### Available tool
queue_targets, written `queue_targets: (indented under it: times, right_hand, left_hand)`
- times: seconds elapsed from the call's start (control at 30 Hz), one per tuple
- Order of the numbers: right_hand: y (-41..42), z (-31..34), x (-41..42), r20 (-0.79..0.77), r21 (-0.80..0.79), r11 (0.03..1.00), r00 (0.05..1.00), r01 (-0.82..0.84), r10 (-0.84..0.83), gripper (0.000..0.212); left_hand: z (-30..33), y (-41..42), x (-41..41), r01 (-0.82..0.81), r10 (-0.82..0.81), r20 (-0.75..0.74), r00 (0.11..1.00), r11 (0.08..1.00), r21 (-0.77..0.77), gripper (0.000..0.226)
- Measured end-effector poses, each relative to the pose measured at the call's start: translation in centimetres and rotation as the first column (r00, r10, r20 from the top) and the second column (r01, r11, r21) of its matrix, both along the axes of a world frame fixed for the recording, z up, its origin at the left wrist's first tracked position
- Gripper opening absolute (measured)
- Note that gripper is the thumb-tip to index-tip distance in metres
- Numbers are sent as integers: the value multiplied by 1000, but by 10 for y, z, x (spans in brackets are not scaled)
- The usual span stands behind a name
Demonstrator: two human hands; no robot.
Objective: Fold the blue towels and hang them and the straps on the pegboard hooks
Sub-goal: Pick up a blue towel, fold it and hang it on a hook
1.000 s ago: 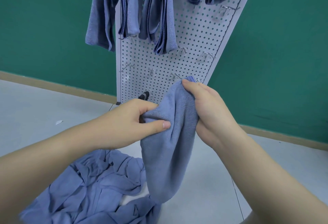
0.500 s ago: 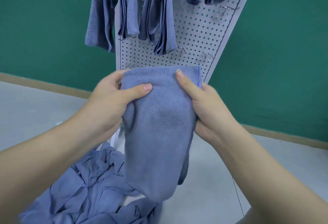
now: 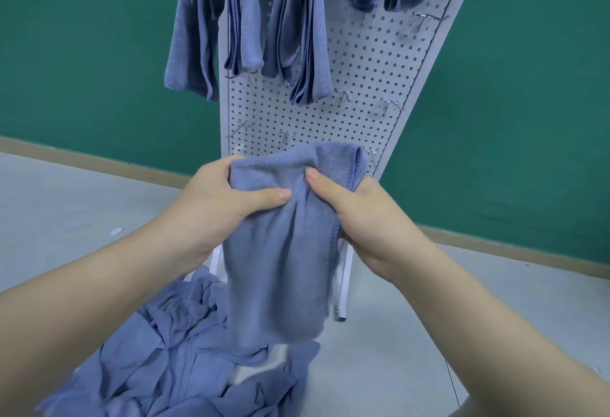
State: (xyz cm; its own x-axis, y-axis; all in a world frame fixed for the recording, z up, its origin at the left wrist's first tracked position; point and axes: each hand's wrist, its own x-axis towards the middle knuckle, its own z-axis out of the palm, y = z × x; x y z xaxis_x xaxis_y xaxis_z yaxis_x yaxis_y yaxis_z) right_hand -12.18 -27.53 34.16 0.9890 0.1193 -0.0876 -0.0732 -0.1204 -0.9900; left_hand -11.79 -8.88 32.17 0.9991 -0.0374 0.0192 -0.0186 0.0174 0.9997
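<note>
One folded blue towel (image 3: 284,245) hangs in front of the white pegboard (image 3: 359,86), pinched near its top by the left hand (image 3: 224,202) and the right hand (image 3: 359,215). Above, at least four hung towels (image 3: 297,33) drape from hooks; a loose towel pile (image 3: 171,360) lies on the floor.

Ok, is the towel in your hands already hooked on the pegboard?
No, both the left hand and right hand hold the folded towel in front of the pegboard, off every hook.
</note>
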Motion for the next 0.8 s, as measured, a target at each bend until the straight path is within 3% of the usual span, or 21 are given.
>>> queue_targets:
  times: [0.23, 0.33, 0.47, 0.8]
  right_hand:
    - [-1, 0, -2, 93, -92, 995, 994, -50, 58, 21]
    - [2, -3, -3, 97, -129, 991, 994, -44, 56, 18]
    - [11, -9, -6, 125, -226, 974, 990, -29, 58, 29]
    - [37, -25, -12, 211, -345, 939, 974, -6, 83, 48]
  left_hand:
    - [-3, -2, 0, -164, 162, 46, 986, 986, 39, 25]
    - [-7, -3, 2, -271, 263, 98, 960, 959, 80, 25]
    - [-10, -3, 5, -396, 378, 147, 914, 909, 126, 29]
    - [-14, -9, -2, -429, 407, 181, 895, 898, 99, 23]
